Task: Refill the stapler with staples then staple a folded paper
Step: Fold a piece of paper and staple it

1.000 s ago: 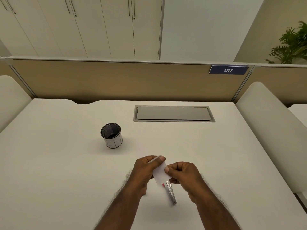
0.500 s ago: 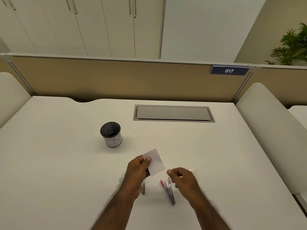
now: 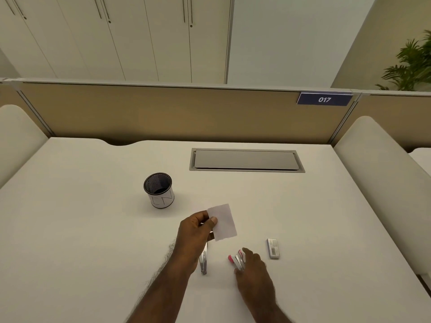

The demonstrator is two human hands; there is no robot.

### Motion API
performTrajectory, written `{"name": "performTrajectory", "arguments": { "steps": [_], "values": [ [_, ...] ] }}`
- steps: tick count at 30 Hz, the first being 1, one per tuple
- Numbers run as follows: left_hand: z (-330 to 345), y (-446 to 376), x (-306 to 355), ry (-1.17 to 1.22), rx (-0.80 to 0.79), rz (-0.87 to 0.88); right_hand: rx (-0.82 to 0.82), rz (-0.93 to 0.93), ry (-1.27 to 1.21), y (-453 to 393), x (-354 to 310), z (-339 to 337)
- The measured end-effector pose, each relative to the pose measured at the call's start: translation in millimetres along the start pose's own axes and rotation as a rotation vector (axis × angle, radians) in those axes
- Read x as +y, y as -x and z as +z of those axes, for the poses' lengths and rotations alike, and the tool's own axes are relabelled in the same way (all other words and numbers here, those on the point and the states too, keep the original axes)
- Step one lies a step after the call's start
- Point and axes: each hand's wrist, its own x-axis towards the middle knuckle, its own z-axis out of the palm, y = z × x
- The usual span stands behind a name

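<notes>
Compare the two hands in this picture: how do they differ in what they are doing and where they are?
The left hand is raised and pinches the folded paper at its edge; the right hand is low on the desk, fingers over the pink stapler. The left hand sits farther from the camera, the right hand nearer, beside the staple box. Both are bare.
</notes>
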Motion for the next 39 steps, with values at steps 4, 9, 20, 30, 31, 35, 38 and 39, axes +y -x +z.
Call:
{"name": "performTrajectory", "arguments": {
  "steps": [4,9,20,30,31,35,38,39],
  "values": [
    [-1,-2,1,-0.01,0.043,0.01,-0.065,0.086,-0.356,-8,11,-5],
    [-8,-6,1,-0.07,0.112,0.042,-0.226,0.142,-0.952,-20,0,-61],
    [3,-2,3,-0.2,0.07,0.101,-0.354,-0.103,-0.711,-25,-38,-147],
    [4,-1,1,-0.235,0.011,0.12,-0.39,-0.16,-0.572,-29,-41,-158],
    [4,0,0,-0.245,0.006,0.123,-0.399,-0.16,-0.563,-29,-42,-159],
    [3,1,2,-0.296,0.001,0.147,-0.418,-0.162,-0.555,-30,-44,-161],
    [1,2,2,-0.328,0.013,0.153,-0.447,-0.172,-0.575,-30,-44,-163],
    [1,3,2,-0.337,0.012,0.157,-0.453,-0.173,-0.576,-30,-45,-164]
  ]
}}
